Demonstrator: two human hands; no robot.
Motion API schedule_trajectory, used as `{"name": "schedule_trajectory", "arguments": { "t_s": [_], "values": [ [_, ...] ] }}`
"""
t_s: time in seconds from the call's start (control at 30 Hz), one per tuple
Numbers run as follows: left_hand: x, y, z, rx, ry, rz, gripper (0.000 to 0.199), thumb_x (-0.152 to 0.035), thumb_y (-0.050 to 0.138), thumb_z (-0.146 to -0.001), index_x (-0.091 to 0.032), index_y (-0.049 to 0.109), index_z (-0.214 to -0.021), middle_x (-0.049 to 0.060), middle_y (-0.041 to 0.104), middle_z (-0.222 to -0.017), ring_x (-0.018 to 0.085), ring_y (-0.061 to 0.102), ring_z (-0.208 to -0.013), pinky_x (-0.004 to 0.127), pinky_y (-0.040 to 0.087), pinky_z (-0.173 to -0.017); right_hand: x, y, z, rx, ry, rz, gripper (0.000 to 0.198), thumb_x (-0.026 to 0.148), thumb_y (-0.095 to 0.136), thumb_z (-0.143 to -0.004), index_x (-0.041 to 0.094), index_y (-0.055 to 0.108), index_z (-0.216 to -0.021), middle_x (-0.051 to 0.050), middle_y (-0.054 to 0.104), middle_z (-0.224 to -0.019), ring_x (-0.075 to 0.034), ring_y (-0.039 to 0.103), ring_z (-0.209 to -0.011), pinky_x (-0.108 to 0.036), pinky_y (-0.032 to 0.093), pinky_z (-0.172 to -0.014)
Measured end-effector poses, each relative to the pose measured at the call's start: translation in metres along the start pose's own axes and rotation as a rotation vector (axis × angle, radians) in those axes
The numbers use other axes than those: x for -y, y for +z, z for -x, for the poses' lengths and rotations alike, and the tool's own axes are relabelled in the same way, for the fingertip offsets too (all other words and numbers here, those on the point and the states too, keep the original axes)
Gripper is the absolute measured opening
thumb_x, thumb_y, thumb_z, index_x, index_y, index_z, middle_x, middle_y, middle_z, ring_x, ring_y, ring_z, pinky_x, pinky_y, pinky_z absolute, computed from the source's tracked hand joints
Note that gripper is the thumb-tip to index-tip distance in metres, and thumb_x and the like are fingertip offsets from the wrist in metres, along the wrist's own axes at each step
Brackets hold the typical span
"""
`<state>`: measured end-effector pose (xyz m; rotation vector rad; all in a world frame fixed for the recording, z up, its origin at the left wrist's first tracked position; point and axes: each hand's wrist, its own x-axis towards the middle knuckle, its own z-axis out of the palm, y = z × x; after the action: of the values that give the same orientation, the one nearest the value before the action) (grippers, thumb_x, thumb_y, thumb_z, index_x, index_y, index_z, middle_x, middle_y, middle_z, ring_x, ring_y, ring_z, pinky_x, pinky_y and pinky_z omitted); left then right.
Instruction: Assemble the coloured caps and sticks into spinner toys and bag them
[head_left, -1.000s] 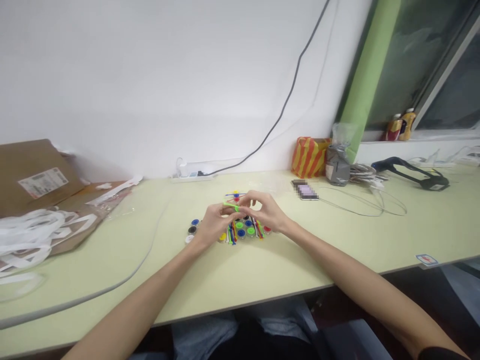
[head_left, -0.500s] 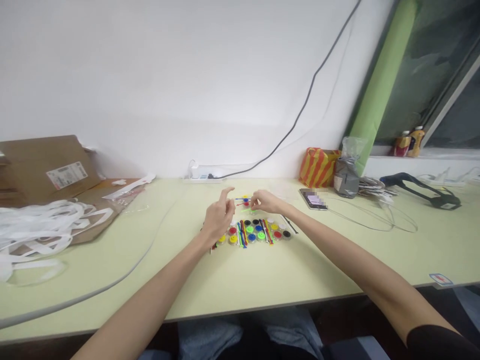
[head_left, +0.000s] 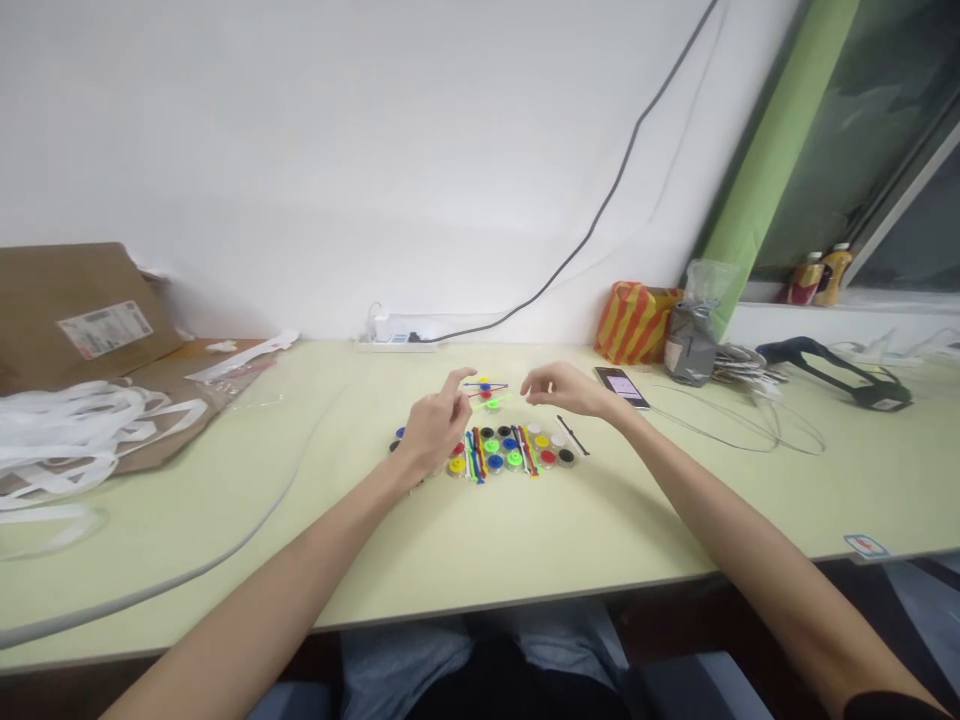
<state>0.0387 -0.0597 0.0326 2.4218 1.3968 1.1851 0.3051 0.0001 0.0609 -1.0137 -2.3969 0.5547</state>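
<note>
My left hand (head_left: 436, 425) hovers over the left part of a cluster of small round discs (head_left: 496, 462) with coloured centres and clear rims. Its index finger is stretched out, the other fingers are half curled, and no held thing shows. To the right, my right hand (head_left: 568, 388) is raised with thumb and fingers apart and nothing visible between them. Between the hands, a short column of discs (head_left: 492, 405) lies with thin coloured sticks (head_left: 495, 386) across it. Bundles of similar sticks (head_left: 526, 450) separate the disc groups. My left hand hides some discs.
A black stick pair (head_left: 574, 436) lies right of the cluster. Farther right are a phone (head_left: 622, 387), a striped bag (head_left: 637, 322) and a black frame-like object (head_left: 832, 375). White strapping (head_left: 82, 430) and cardboard (head_left: 82, 310) occupy the left. A grey cable (head_left: 225, 560) crosses the left tabletop.
My right hand has moved right, away from the disc column, uncovering the green disc and green stick there. My left hand stays nearly in place. The view has shifted slightly.
</note>
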Motion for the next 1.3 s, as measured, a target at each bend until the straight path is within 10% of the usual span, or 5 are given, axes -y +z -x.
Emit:
{"name": "schedule_trajectory", "arguments": {
  "t_s": [0.37,0.63,0.93,1.1,1.3],
  "values": [
    [-0.006,0.003,0.002,0.09,0.01,0.066,0.042,-0.022,0.042,-0.094,-0.022,0.048,-0.135,-0.008,0.048,-0.057,0.012,0.045,-0.05,0.022,0.038,-0.06,-0.018,-0.004,0.039,0.306,0.168,-0.086,0.025,0.038,0.075,-0.076,0.015,0.073,-0.087,-0.004,0.072,-0.076,-0.015,0.061,-0.066,-0.024,0.041,-0.057],
    [-0.005,0.002,0.0,0.055,0.024,0.082,0.037,-0.025,0.044,-0.094,-0.022,0.052,-0.13,-0.007,0.054,-0.062,0.012,0.049,-0.054,0.023,0.043,-0.061,-0.02,-0.008,0.039,0.138,0.151,-0.006,0.013,0.028,0.074,-0.076,0.016,0.069,-0.075,-0.003,0.07,-0.069,-0.014,0.06,-0.063,-0.025,0.04,-0.057],
    [-0.02,0.017,0.004,0.151,0.227,0.11,0.038,-0.035,0.054,-0.097,-0.025,0.054,-0.134,0.006,0.067,-0.116,0.019,0.063,-0.101,0.032,0.05,-0.088,0.043,0.021,0.035,-0.236,-0.083,-0.347,0.025,0.041,0.071,-0.084,0.016,0.069,-0.085,-0.003,0.07,-0.078,-0.014,0.064,-0.071,-0.024,0.046,-0.063],
    [-0.017,0.02,0.005,0.143,0.247,0.118,0.029,-0.037,0.051,-0.1,-0.021,0.06,-0.122,0.006,0.069,-0.105,0.019,0.064,-0.094,0.033,0.049,-0.084,0.051,0.034,0.032,-0.232,-0.109,-0.389,0.024,0.04,0.068,-0.088,0.017,0.07,-0.094,-0.005,0.073,-0.088,-0.016,0.068,-0.08,-0.024,0.047,-0.065],
    [-0.013,0.013,0.002,0.107,0.199,0.09,0.024,-0.04,0.055,-0.097,-0.02,0.064,-0.105,0.005,0.068,-0.096,0.018,0.062,-0.087,0.032,0.049,-0.081,0.004,-0.007,0.041,-0.117,0.059,0.052,0.01,0.023,0.07,-0.082,0.017,0.074,-0.088,-0.005,0.072,-0.083,-0.016,0.061,-0.073,-0.026,0.044,-0.067]
  ]
}}
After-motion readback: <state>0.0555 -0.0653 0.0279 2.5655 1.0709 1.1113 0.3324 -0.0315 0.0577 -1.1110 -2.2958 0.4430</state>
